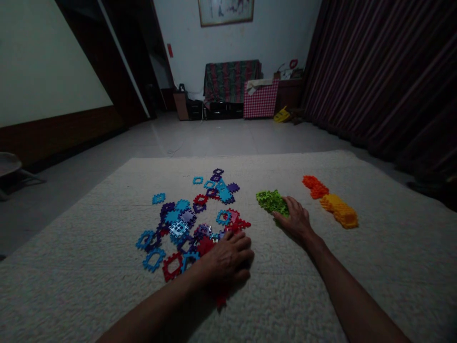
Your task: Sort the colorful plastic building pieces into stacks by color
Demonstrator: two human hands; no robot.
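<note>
My left hand (228, 257) is palm down at the near right edge of a loose heap of toothed interlocking plastic tiles, its fingers curled together. Red tiles (205, 246) lie against it, and another red piece (221, 301) shows below the wrist; what is under the palm is hidden. Blue tiles (153, 259) and purple tiles (167, 208) make up much of the heap. Farther right, my right hand (294, 219) closes its thumb and fingers around the near end of a row of green tiles (271, 201).
Right of my right hand lie a row of orange tiles (315, 186) and a row of yellow tiles (339, 210). Everything rests on a pale quilted mat (285, 295) on a tiled floor (228, 138). A dark curtain (385, 76) hangs at right; a cloth-covered item (232, 81) stands at the far wall.
</note>
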